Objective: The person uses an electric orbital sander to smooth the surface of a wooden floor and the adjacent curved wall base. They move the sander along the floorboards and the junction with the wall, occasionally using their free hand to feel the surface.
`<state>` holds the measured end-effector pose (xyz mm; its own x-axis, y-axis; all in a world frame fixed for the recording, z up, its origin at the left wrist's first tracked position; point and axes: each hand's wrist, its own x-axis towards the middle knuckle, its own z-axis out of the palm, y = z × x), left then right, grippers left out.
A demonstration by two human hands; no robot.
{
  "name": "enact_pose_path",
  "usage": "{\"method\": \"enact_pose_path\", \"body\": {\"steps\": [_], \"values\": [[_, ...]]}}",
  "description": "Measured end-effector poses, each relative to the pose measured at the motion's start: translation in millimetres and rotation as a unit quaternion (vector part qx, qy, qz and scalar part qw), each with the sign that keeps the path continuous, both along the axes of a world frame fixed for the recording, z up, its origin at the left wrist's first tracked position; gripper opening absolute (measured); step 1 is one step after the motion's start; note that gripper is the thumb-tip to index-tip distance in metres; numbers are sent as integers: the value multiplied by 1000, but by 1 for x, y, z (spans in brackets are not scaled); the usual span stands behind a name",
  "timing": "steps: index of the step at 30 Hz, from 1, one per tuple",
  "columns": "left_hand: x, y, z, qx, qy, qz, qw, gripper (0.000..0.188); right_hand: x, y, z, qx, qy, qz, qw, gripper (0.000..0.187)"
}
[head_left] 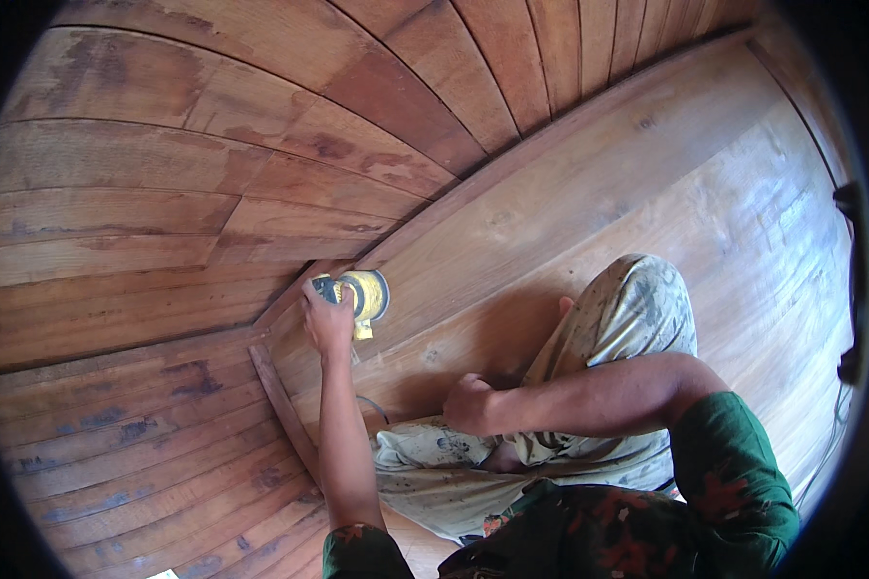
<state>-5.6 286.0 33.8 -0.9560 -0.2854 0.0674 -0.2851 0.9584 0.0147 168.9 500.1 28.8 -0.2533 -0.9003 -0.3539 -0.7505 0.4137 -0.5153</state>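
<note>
In my left hand [327,317] is a yellow and black random orbital sander [362,293], with my fingers wrapped around its dark top. The sander is tipped on its side, its round pad turned to the right. It sits close to the trim where the plank wall meets the smooth wooden panel [589,217]; whether the pad touches wood I cannot tell. My right hand [469,405] rests closed by my crossed legs, over the stained light trousers [434,446]. Nothing shows in that fist, though its underside is hidden.
Curved reddish planks [309,125] with patchy dark stains rise at the far side and left. More planks [145,434] lie at the lower left, bordered by a trim strip [285,410]. A thin dark cord [374,406] runs near my left forearm. Cables [835,425] hang at the right edge.
</note>
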Motion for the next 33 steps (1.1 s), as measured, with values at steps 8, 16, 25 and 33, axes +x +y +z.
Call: {"method": "enact_pose_path", "body": {"steps": [8,16,25,33], "values": [[-8,3,3,9,15,35,999,78,-5,4,3,10,-27,-6,1000,22],[-7,-18,2,13,18,63,998,77,-5,5,-6,-1,-52,-25,998,23],[5,-61,-1,25,34,135,990,75,-10,11,2,2,-56,-14,998,24],[19,-88,-5,38,24,199,979,79,-7,13,0,-9,-27,-13,1000,23]]}}
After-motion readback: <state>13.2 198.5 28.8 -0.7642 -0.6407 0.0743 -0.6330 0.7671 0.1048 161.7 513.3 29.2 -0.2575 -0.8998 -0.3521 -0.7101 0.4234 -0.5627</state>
